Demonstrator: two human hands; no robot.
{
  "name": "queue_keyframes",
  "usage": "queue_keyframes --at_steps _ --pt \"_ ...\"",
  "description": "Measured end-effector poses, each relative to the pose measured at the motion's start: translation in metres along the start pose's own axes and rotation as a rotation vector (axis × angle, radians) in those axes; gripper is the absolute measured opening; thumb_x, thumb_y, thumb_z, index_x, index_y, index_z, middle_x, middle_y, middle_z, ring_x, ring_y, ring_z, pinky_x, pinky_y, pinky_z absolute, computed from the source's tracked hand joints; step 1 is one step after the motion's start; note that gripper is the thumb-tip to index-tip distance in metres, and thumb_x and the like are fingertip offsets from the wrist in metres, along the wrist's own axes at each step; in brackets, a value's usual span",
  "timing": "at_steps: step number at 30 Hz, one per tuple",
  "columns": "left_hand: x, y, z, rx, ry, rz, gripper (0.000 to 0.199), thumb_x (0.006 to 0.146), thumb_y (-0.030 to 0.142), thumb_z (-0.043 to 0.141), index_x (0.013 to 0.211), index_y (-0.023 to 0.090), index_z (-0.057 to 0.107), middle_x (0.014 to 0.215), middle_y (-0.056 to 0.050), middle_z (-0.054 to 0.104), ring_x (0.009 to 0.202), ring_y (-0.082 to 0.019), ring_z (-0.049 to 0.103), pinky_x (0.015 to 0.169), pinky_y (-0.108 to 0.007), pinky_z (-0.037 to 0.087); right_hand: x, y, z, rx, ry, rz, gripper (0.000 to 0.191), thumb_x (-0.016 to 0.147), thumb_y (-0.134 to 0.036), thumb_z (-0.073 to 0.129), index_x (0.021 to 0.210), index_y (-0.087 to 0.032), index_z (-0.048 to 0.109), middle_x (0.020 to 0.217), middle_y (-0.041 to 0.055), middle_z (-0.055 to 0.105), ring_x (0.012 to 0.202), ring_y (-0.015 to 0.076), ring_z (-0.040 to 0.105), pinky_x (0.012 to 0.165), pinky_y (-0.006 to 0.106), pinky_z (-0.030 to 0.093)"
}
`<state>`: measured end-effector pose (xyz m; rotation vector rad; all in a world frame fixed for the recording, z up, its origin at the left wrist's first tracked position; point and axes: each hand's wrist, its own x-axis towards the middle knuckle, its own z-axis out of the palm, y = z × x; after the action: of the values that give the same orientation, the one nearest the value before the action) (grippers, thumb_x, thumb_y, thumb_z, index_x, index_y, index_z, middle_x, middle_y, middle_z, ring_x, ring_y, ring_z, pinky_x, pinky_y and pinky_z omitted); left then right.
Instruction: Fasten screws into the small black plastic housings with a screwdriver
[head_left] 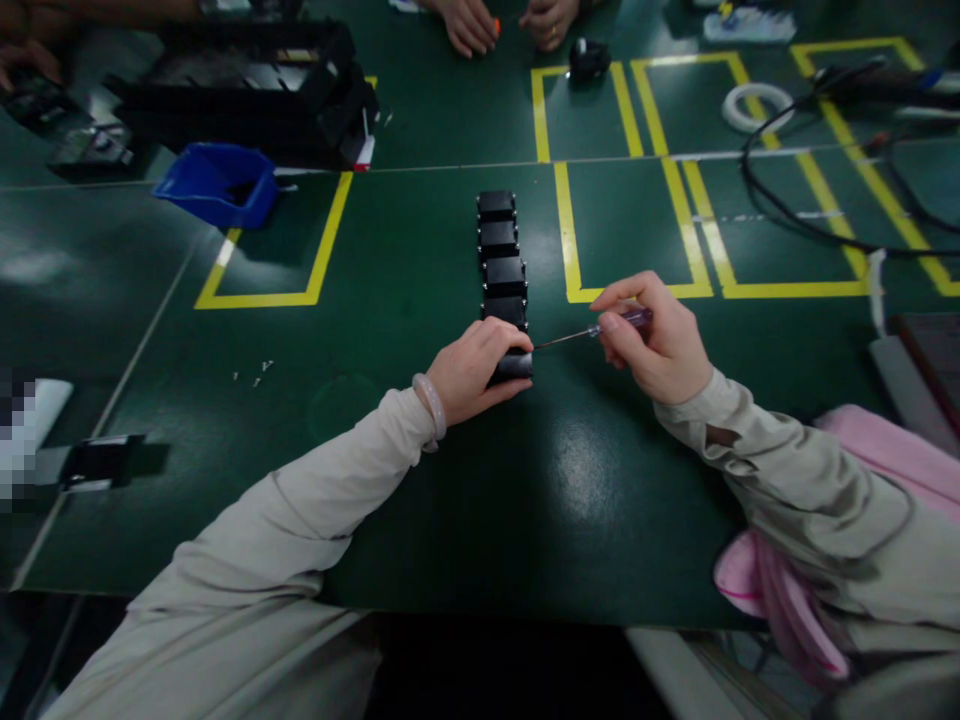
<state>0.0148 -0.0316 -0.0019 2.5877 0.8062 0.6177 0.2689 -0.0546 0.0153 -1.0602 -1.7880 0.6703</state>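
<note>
My left hand [474,372] is closed around a small black block-shaped part [516,365] at the near end of a row, thumb and fingers on either side of it. Held in my right hand [654,340] is a screwdriver [634,318] with a clear purplish handle. Its thin shaft points left, and the tip meets the right side of the held part near my left fingertips. Beyond it, several similar black parts [501,238] stand in a line, with small shiny screw-like ends along their sides. What the tip touches exactly is too small to tell.
Several small screws [262,372] lie on the green table [405,500] at left. A blue bin [217,185] stands beside black trays [247,95]. Another person's hands [472,22] are across the table near a black part [589,60]. Tape roll [757,106] and cable [787,210] lie right.
</note>
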Motion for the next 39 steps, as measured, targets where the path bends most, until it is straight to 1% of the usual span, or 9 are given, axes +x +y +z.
queue_keyframes --at_steps 5,11,16,21,24,28,34,39 --pt "0.0001 0.0 -0.0001 0.002 -0.005 0.001 0.031 0.09 0.03 0.065 0.115 0.017 0.051 0.114 -0.01 0.06 0.108 -0.024 0.057 0.094 -0.042 0.05 0.0004 -0.0009 -0.0007 0.009 -0.01 0.011 0.01 0.096 -0.032 0.056 0.099 -0.023 0.054 0.066 -0.0043 0.056 0.051 0.0093 0.053 0.048 0.026 0.041" --pt "0.0003 0.0 -0.0002 0.01 -0.002 0.006 0.031 0.09 0.031 0.065 0.115 0.017 0.052 0.113 -0.01 0.061 0.108 -0.024 0.057 0.095 -0.042 0.05 -0.0005 0.0015 -0.0013 0.018 -0.023 0.011 0.014 0.095 -0.033 0.057 0.104 -0.023 0.053 0.072 -0.0021 0.058 0.056 0.0101 0.053 0.047 0.025 0.039" --pt "-0.0004 -0.0002 0.0 0.011 0.004 0.014 0.031 0.091 0.03 0.064 0.115 0.016 0.052 0.114 -0.01 0.06 0.108 -0.024 0.057 0.095 -0.041 0.05 -0.0009 -0.0019 -0.0009 0.065 -0.032 0.042 0.014 0.098 -0.037 0.054 0.1 -0.023 0.054 0.062 -0.006 0.055 0.045 0.0071 0.049 0.044 0.024 0.038" --pt "-0.0001 0.0003 -0.0004 0.006 -0.004 0.004 0.031 0.091 0.03 0.064 0.115 0.017 0.052 0.114 -0.009 0.06 0.109 -0.024 0.057 0.096 -0.041 0.05 -0.0005 -0.0046 -0.0008 0.063 -0.035 0.042 0.014 0.1 -0.036 0.052 0.098 -0.022 0.054 0.058 -0.0069 0.053 0.043 0.007 0.049 0.042 0.023 0.037" --pt "0.0 0.0002 -0.0002 0.007 -0.007 0.001 0.031 0.091 0.032 0.064 0.116 0.018 0.051 0.114 -0.009 0.06 0.109 -0.024 0.057 0.095 -0.041 0.049 -0.0007 -0.0037 -0.0012 0.043 -0.033 0.027 0.011 0.1 -0.033 0.051 0.1 -0.023 0.054 0.06 -0.0064 0.054 0.044 0.0075 0.049 0.044 0.024 0.038" --pt "-0.0005 -0.0006 0.0005 0.008 -0.006 0.0 0.032 0.091 0.033 0.063 0.116 0.018 0.051 0.115 -0.009 0.06 0.109 -0.024 0.056 0.096 -0.041 0.049 -0.001 -0.0025 -0.0015 0.024 -0.027 0.013 0.011 0.099 -0.033 0.052 0.103 -0.023 0.053 0.063 -0.0054 0.054 0.049 0.0091 0.05 0.046 0.025 0.039" --pt "-0.0006 -0.0003 -0.0001 -0.001 -0.013 -0.014 0.031 0.091 0.032 0.063 0.116 0.019 0.051 0.115 -0.009 0.06 0.11 -0.024 0.056 0.096 -0.042 0.049 -0.0007 -0.0043 -0.0009 0.03 -0.031 0.043 0.014 0.098 -0.037 0.053 0.099 -0.023 0.054 0.063 -0.0056 0.056 0.046 0.0077 0.05 0.045 0.025 0.039" --pt "-0.0004 0.0005 -0.0007 -0.001 -0.024 -0.02 0.03 0.091 0.032 0.063 0.116 0.019 0.051 0.115 -0.009 0.06 0.11 -0.024 0.056 0.097 -0.042 0.049 0.0 -0.0049 -0.0018 0.006 -0.027 0.035 0.013 0.097 -0.036 0.055 0.097 -0.022 0.055 0.067 -0.0041 0.058 0.051 0.0083 0.053 0.047 0.024 0.04"
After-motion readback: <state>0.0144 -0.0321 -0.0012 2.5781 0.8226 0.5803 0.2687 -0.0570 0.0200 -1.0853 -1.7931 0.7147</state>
